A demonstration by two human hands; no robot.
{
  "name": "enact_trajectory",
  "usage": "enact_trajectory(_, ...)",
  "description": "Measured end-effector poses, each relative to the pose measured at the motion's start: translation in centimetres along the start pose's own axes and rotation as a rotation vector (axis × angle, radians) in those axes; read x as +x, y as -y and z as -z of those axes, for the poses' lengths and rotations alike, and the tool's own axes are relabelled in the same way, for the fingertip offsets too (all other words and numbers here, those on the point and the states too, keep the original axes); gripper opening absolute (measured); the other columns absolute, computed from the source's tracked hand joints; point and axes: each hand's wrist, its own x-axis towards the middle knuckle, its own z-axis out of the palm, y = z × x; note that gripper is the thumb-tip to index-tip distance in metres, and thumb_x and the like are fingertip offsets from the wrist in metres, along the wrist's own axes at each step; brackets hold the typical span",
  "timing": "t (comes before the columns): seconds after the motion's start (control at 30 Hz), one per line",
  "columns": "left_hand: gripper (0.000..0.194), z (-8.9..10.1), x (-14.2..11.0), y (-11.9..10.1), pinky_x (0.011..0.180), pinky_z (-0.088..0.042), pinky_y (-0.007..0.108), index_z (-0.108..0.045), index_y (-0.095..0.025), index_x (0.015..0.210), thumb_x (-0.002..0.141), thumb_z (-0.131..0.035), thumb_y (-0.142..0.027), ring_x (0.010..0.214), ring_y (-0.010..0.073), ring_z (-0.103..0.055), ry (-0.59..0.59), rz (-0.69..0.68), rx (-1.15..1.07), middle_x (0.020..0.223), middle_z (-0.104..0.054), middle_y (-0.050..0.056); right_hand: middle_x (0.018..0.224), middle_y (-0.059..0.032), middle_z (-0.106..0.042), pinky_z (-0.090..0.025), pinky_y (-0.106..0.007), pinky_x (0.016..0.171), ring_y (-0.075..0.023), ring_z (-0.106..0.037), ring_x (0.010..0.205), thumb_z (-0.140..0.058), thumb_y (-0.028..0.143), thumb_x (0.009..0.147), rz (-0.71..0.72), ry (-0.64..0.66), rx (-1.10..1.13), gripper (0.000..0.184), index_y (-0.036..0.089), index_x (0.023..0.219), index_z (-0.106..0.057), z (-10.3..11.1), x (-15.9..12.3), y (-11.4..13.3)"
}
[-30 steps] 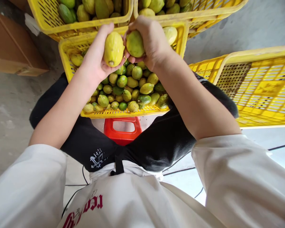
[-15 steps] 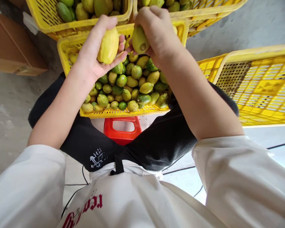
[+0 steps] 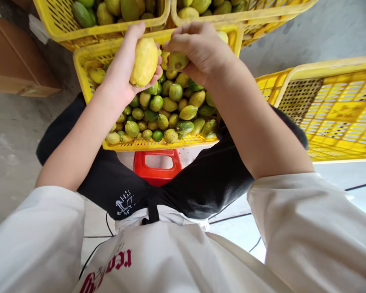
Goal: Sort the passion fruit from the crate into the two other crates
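Observation:
In my left hand (image 3: 126, 67) lies a big, oblong yellow fruit (image 3: 144, 62), lemon-like and slightly bumpy, with the fingers curled around its far side. My right hand (image 3: 203, 51) grips a smaller greenish-yellow fruit (image 3: 178, 61), its rounded end pointing toward me. Part of that fruit is hidden by the fingers. Both hands are above a yellow plastic crate (image 3: 160, 144) filled with many green and yellow fruits (image 3: 170, 103) of differing sizes. The hands are close together, but the two held fruits stay apart.
Two more yellow crates of fruit stand behind, one at the back left (image 3: 61, 30) and one at the back right (image 3: 262, 22). Another yellow crate (image 3: 332, 110) lies to the right. A cardboard box (image 3: 18, 57) is at left. A red stool (image 3: 158, 175) shows between my legs.
The yellow fruit in my left hand has turned and moved slightly right. My right hand has shifted lower over its fruit, hiding more of it.

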Motion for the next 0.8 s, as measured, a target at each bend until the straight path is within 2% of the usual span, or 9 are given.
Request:
enact_trajectory(0.1, 0.032, 0.2, 0.1, 0.4, 0.067, -0.051, 0.024, -0.062, -0.024, 0.085, 0.106, -0.071, -0.047, 0.07, 0.0133, -0.06, -0.025, -0.063, 0.077, 0.075, -0.067, 0.002, 0.076, 0.0058, -0.057, -0.06, -0.035, 0.069, -0.0153, -0.061, 0.07, -0.079, 0.031, 0.051, 0.069, -0.026, 0.01, 0.043, 0.031, 0.08, -0.047, -0.1, 0.0, -0.3)
enact_trajectory(0.17, 0.025, 0.4, 0.2, 0.8, 0.073, -0.053, 0.026, -0.06, -0.025, 0.085, 0.103, -0.072, -0.036, 0.075, 0.0148, -0.061, -0.038, -0.076, 0.091, 0.076, -0.068, 0.001, 0.079, 0.0036, -0.062, -0.059, -0.035, 0.069, -0.0183, -0.068, 0.075, -0.078, 0.038, 0.057, 0.046, -0.006, 0.006, 0.037, 0.03, 0.08, -0.051, -0.2, 0.1, -0.4)
enact_trajectory(0.23, 0.018, 0.5, 0.4, 1.2, 0.075, -0.054, 0.027, -0.059, -0.026, 0.086, 0.1, -0.07, -0.027, 0.08, 0.0169, -0.064, -0.033, -0.059, 0.111, 0.077, -0.069, 0.0, 0.08, 0.0001, -0.067, -0.054, -0.033, 0.061, -0.0216, -0.072, 0.078, -0.072, 0.044, 0.065, 0.026, -0.001, -0.028, 0.027, 0.03, 0.079, -0.055, -0.3, 0.2, -0.5)
enact_trajectory(0.33, 0.012, 0.4, 0.8, 1.7, 0.069, -0.053, 0.027, -0.062, -0.028, 0.086, 0.093, -0.071, -0.024, 0.089, 0.0209, -0.068, -0.064, -0.062, 0.117, 0.08, -0.071, 0.001, 0.079, -0.0031, -0.067, -0.043, -0.027, 0.051, -0.0213, -0.069, 0.074, -0.064, 0.042, 0.073, -0.003, -0.022, -0.061, 0.017, 0.027, 0.075, -0.055, -0.3, 0.2, -0.5)
enact_trajectory(0.43, 0.006, 0.5, 1.4, 2.1, 0.058, -0.051, 0.03, -0.066, -0.031, 0.087, 0.088, -0.072, -0.029, 0.091, 0.0278, -0.071, -0.087, -0.008, 0.076, 0.076, -0.069, 0.003, 0.083, -0.0019, -0.065, -0.041, -0.022, 0.047, -0.0167, -0.063, 0.07, -0.067, 0.034, 0.076, -0.008, -0.058, 0.0, 0.014, 0.026, 0.075, -0.055, -0.2, 0.0, -0.1)
enact_trajectory(0.5, 0.013, 0.9, 2.0, 2.3, 0.057, -0.053, 0.036, -0.071, -0.037, 0.094, 0.082, -0.072, -0.032, 0.096, 0.0348, -0.075, -0.049, 0.077, 0.001, 0.073, -0.07, 0.005, 0.084, -0.0002, -0.064, -0.044, -0.02, 0.045, -0.0141, -0.06, 0.068, -0.067, 0.028, 0.081, -0.042, -0.074, 0.064, 0.012, 0.026, 0.076, -0.056, -0.2, -0.1, 0.3)
enact_trajectory(0.6, 0.038, 1.6, 2.8, 2.6, 0.059, -0.058, 0.044, -0.074, -0.048, 0.108, 0.074, -0.069, -0.032, 0.108, 0.0415, -0.077, 0.018, 0.166, -0.104, 0.075, -0.074, 0.006, 0.082, 0.0025, -0.061, -0.05, -0.017, 0.046, -0.0097, -0.056, 0.064, -0.059, 0.02, 0.1, -0.101, -0.107, 0.151, 0.021, 0.023, 0.079, -0.055, -0.5, -0.5, 1.2)
enact_trajectory(0.7, 0.038, 1.7, 3.0, 2.7, 0.05, -0.055, 0.039, -0.074, -0.047, 0.113, 0.078, -0.066, -0.033, 0.096, 0.0384, -0.078, -0.001, 0.173, -0.105, 0.073, -0.074, 0.007, 0.078, 0.0056, -0.055, -0.052, -0.012, 0.051, -0.0056, -0.055, 0.064, -0.054, 0.017, 0.113, -0.076, -0.09, 0.175, 0.026, 0.018, 0.086, -0.055, -1.0, -1.0, 1.8)
enact_trajectory(0.8, 0.016, 1.2, 2.5, 2.3, 0.042, -0.048, 0.029, -0.073, -0.035, 0.104, 0.088, -0.068, -0.036, 0.067, 0.0275, -0.071, -0.065, 0.154, -0.092, 0.068, -0.069, 0.007, 0.081, 0.0066, -0.055, -0.056, -0.012, 0.061, -0.0054, -0.059, 0.076, -0.06, 0.004, 0.108, -0.032, -0.077, 0.127, 0.023, 0.018, 0.092, -0.051, -1.2, -1.2, 1.7)
